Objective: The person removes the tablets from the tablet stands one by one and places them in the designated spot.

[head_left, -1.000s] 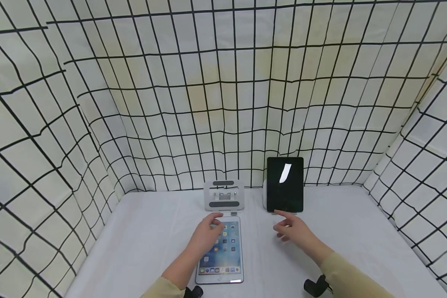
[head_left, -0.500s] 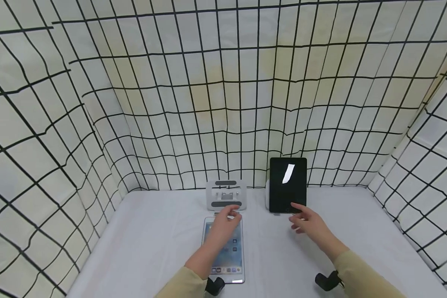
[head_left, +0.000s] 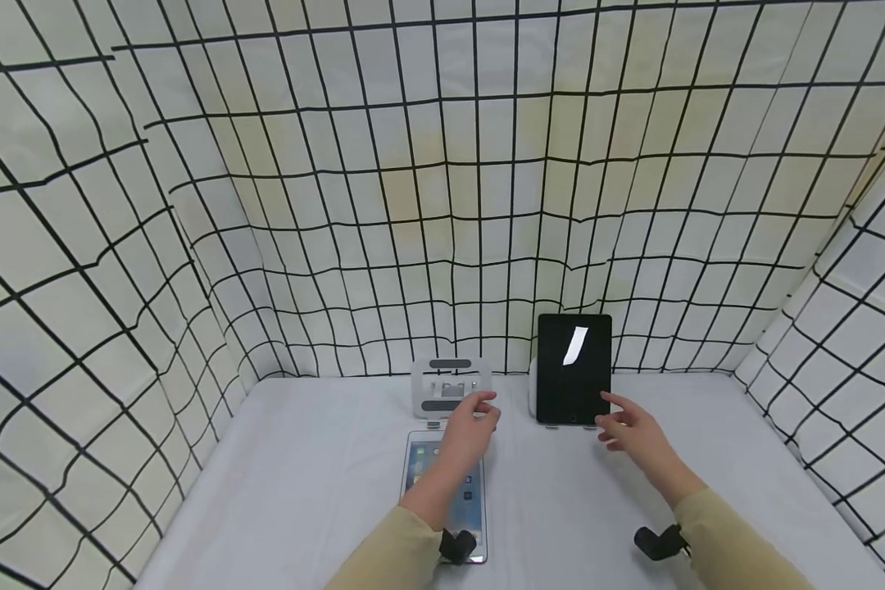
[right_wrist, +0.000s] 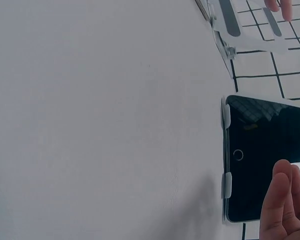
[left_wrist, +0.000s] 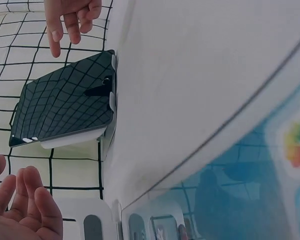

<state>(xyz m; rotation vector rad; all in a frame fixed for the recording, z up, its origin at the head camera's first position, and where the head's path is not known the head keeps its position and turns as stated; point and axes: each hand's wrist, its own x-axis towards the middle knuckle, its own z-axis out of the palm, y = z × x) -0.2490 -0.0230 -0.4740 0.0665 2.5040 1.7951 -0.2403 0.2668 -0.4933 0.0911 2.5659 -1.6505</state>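
Observation:
A black-screened tablet (head_left: 574, 369) leans upright on a white stand at the back, its lower edge behind two small lips. My right hand (head_left: 637, 438) hovers beside its lower right corner, fingers loosely bent and nothing in them. To the left stands a second white tablet stand (head_left: 451, 363) with grey pads. My left hand (head_left: 470, 430) is in front of that stand, overlapping its lower right part, fingers relaxed and holding nothing. Under the left forearm lies a white tablet (head_left: 422, 459) with a lit home screen, partly hidden. The left wrist view shows the left fingers (left_wrist: 22, 200) near the stand.
A white-covered table (head_left: 302, 475) bears everything. White walls with a black grid (head_left: 487, 188) enclose it behind and at both sides. Black wrist-worn devices (head_left: 658, 542) hang below both forearms.
My left hand has moved right and forward, from over the lit tablet to the front of the second stand. My right hand has shifted right along the black-screened tablet's lower edge.

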